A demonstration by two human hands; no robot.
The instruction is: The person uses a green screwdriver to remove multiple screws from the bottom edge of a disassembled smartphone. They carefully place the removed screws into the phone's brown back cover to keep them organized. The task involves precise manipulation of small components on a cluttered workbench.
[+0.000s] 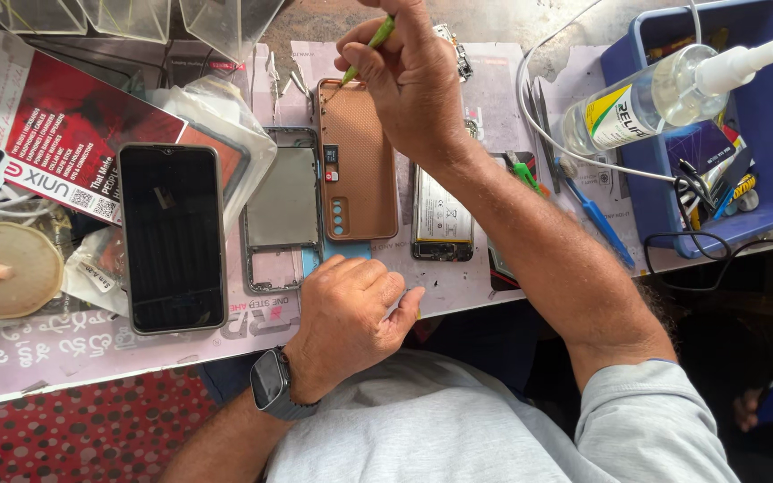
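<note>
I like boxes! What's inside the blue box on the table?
Inside the blue box lies a clear spray bottle, plus a dark card and some small tools. The bottle covers whatever lies beneath it.

I saw a textured matt copper plastic back cover [357, 161], a glossy black glass screen [173, 236], and a dull metal frame [283, 211].

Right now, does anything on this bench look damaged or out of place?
The phone is apart: its copper back cover, bare frame and battery lie separately. The right hand holds a green tool at the cover's edge.
</note>
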